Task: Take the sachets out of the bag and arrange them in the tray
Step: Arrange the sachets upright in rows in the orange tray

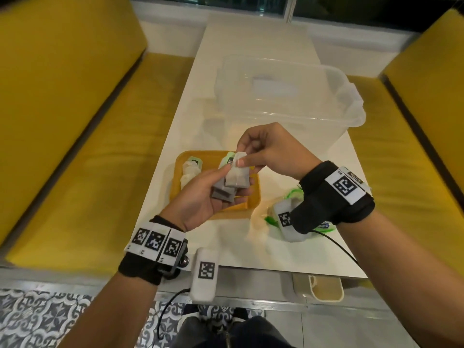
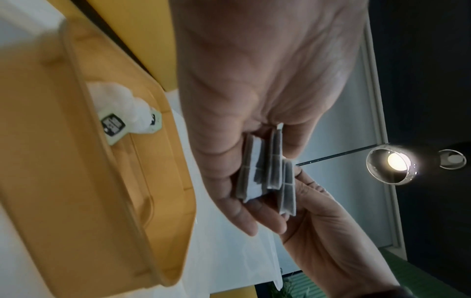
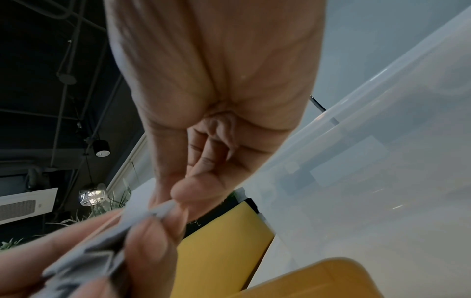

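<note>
A: Small stack of grey tea bags (image 1: pixel 227 188) up above the yellow tray (image 1: pixel 252 199), sitting in the left hand (image 1: pixel 203 197), thumb pressed on top, fingers curled beneath.

B: And the right hand (image 1: pixel 271 153) comes in from above, thumb and forefinger pinching the top edge of the front tea bag (image 1: pixel 236 172). Other fingers are tucked in.

A: Flat, papery, rectangular things, a thin string running down the front one. From the left wrist you see them edge-on, three or so.

B: In the tray, crumpled white tea bags (image 1: pixel 190 172) with a pale green tag (image 1: pixel 195 162); its black print is too blurred to read.

A: Tray looks smooth plastic, rounded corners. Right of it on the white table (image 1: pixel 251 46), the bag (image 1: pixel 281 217), clear with green print, mostly behind the wrist strap.

B: Beyond that, a big translucent plastic tub (image 1: pixel 288 96).
</note>
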A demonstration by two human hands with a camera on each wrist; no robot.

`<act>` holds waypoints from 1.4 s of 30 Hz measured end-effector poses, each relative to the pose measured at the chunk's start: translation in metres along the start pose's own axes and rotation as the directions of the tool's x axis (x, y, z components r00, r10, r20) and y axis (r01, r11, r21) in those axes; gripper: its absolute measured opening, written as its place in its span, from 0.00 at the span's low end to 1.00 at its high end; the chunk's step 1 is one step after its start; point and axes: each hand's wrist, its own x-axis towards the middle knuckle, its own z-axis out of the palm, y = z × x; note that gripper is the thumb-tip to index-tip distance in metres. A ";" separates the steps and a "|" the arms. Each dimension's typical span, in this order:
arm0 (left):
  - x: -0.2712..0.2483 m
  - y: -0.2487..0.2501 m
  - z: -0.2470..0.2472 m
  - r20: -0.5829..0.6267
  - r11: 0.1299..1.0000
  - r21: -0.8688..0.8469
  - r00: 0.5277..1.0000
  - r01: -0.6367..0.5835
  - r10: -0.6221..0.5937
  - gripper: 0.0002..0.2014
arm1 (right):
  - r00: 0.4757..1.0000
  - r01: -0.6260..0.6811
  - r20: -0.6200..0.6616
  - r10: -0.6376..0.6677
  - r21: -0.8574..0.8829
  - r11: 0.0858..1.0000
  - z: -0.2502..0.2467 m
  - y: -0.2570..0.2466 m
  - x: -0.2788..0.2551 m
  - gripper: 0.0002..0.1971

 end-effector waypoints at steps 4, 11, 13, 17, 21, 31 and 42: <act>-0.008 -0.001 -0.013 -0.028 1.000 -0.002 0.999 -0.020 0.020 0.17 | 0.999 0.021 0.032 -0.021 -0.022 1.000 0.011 -0.003 0.009 0.05; -0.016 -0.001 -0.041 -0.177 0.989 -0.111 0.981 -0.102 0.081 0.16 | 0.999 0.048 0.019 -0.048 0.017 0.999 0.030 -0.013 0.028 0.02; -0.020 0.001 -0.051 -0.223 0.984 -0.107 0.968 -0.144 0.118 0.15 | 0.999 0.048 -0.025 -0.047 0.034 0.998 0.036 -0.015 0.037 0.05; -0.034 0.009 -0.078 -0.382 0.971 -0.074 0.906 -0.229 0.185 0.15 | 0.999 -0.011 -0.039 0.010 -0.026 1.000 0.049 -0.009 0.061 0.09; -0.052 0.010 -0.111 -0.536 0.961 -0.012 0.813 -0.276 0.226 0.15 | 0.985 -0.066 0.129 0.115 -0.332 0.941 0.073 0.005 0.083 0.04; -0.067 -0.003 -0.125 -0.564 0.966 0.132 0.785 -0.220 0.256 0.14 | 0.882 -0.115 0.296 0.366 -0.619 0.777 0.116 0.019 0.115 0.04; -0.050 -0.013 -0.103 -0.525 0.954 0.258 0.807 -0.151 0.270 0.11 | 0.865 -0.173 0.301 0.401 -0.572 0.802 0.111 0.014 0.108 0.03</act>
